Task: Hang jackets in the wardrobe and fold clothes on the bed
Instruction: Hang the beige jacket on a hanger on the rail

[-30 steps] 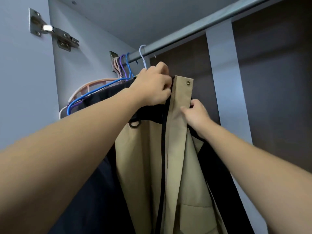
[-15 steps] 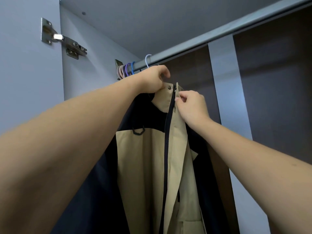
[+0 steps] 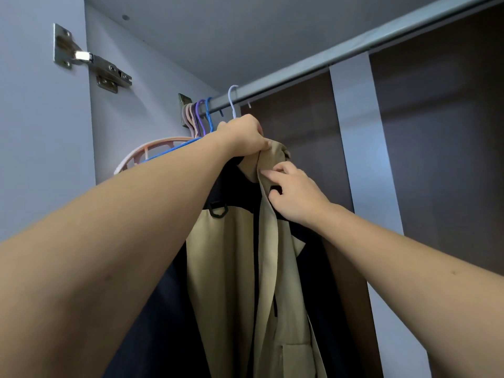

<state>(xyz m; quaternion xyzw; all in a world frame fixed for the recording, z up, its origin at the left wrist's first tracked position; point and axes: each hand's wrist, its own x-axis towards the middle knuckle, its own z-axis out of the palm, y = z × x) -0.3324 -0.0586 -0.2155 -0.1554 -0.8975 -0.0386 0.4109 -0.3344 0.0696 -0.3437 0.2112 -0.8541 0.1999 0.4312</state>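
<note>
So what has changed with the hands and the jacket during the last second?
The right hand moved up the beige and navy jacket front edge to below the collar. The collar top, flat before, is now bunched under the left hand, which still grips it below the white hanger hook.

I'm looking up into the wardrobe. Rail (image 3: 341, 54) runs from upper right down to a bracket (image 3: 184, 102) on the left side wall. Spare hangers (image 3: 200, 115) bunched at the rail's left end, against the bracket; one hanger hook (image 3: 233, 100) sits over the rail just right of them. Jacket (image 3: 240, 268) hangs below that hook, centre of view. My left hand (image 3: 244, 137) is at the collar top, directly under the hook; right hand (image 3: 296, 192) is lower and to the right, on the front edge. Door hinge (image 3: 90, 61) far upper left, on the open door. Back panel behind the jacket.
</note>
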